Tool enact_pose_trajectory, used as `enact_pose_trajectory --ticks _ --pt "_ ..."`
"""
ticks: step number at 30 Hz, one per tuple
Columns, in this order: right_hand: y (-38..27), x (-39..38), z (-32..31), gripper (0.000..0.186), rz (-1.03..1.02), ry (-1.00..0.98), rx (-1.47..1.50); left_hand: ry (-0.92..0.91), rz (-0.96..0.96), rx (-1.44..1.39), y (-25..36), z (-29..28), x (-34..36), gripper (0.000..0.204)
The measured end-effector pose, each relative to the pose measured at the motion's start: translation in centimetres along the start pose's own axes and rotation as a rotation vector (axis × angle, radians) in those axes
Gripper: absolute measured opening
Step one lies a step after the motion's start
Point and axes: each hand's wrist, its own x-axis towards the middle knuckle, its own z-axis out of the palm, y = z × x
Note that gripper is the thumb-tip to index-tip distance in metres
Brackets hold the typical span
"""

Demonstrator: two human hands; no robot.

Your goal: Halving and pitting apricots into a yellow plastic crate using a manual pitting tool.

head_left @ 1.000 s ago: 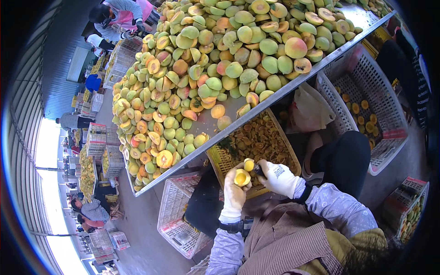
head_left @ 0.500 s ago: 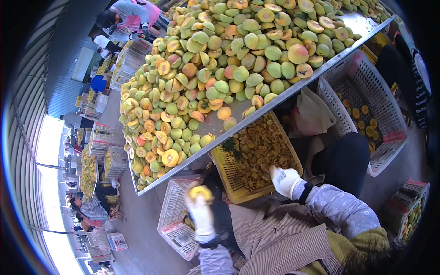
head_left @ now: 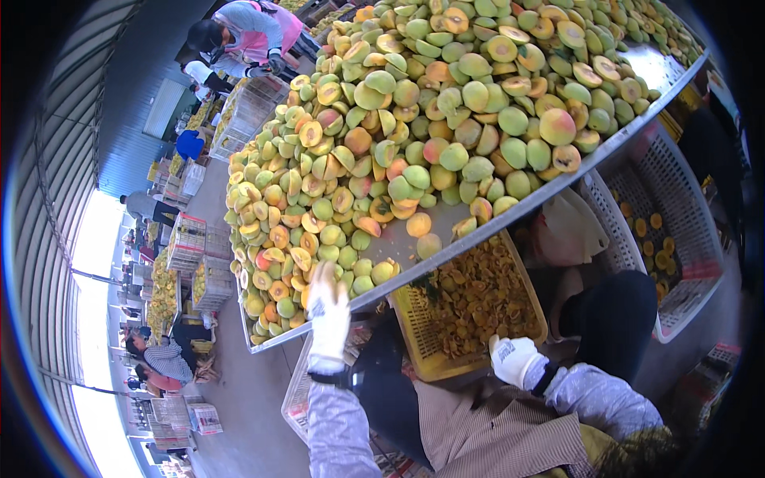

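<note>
A big heap of green-and-yellow peaches (head_left: 476, 93), many cut in half with orange flesh, lies on the metal-edged table (head_left: 526, 197). My left hand (head_left: 327, 319), in a white glove, reaches over the table's near edge. Its fingers stretch up against the fruit at the heap's near left, slightly blurred, and no peach shows in it. Above the near rim of a yellow crate (head_left: 431, 371) is my right hand (head_left: 516, 360), also gloved, its fingers curled closed. What it holds, if anything, is too small to name. Brownish-orange fruit scraps (head_left: 486, 299) fill the yellow crate.
A white crate (head_left: 296, 390) stands below my left forearm, partly hidden. Right of my knee (head_left: 613, 315), another white crate (head_left: 692, 275) holds several orange fruit pieces. A pale bag (head_left: 570, 227) sits under the table. People (head_left: 239, 36) work among stacked crates (head_left: 187, 241) at left.
My left hand has gone from above the white crate up to the heap; the cut peach it held is gone from it. My right hand stays by the yellow crate. The whole view has shifted slightly.
</note>
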Motion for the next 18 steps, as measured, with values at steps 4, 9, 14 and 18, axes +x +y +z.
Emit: enact_pose_trajectory --ticks 4,9,14,18 --pt "0.6 0.4 0.1 0.044 0.056 -0.066 0.131 -0.126 0.153 0.054 0.6 5.7 7.9 0.050" --pt "0.7 1.5 -2.0 0.044 0.095 -0.094 0.137 -0.336 -0.068 0.149 0.9 7.9 9.6 0.043" --pt "-0.3 2.2 -5.3 0.041 0.093 0.115 0.405 -0.115 -0.522 -0.528 2.5 6.2 5.7 0.034" --pt "-0.9 1.7 -7.4 0.041 -0.034 0.360 0.770 -0.228 -0.834 -1.652 8.7 2.6 1.5 0.036"
